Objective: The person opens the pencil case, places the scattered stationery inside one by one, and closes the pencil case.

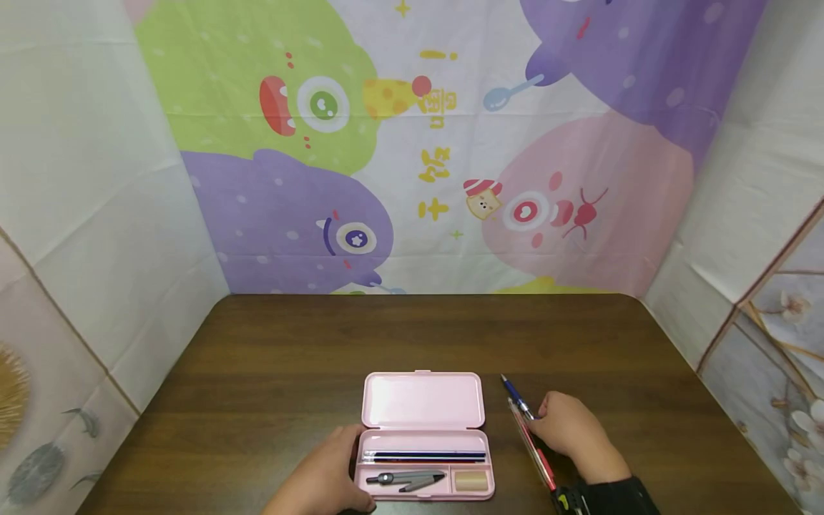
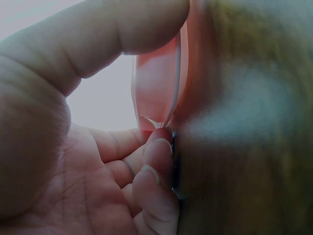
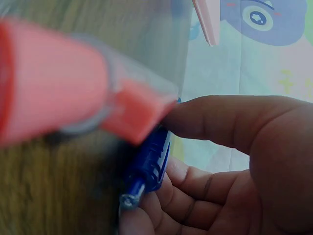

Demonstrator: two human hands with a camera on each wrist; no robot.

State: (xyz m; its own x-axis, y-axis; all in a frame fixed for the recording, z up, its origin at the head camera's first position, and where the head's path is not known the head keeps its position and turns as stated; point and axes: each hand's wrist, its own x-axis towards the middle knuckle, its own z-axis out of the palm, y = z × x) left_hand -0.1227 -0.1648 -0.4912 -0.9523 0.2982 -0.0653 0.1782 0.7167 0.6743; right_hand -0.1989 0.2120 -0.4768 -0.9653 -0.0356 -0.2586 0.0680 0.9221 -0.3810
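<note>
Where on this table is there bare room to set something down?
The table is bare between the pink case and patterned cloth, and left of the left hand. Right of the case is crowded: blue pen, red pen and right hand.

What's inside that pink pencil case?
The open pink pencil case holds slim, pencil-like sticks in the back compartment, a grey compass front left, and a tan block, probably an eraser, front right. Whatever lies directly beneath them is covered and can't be seen.
</note>
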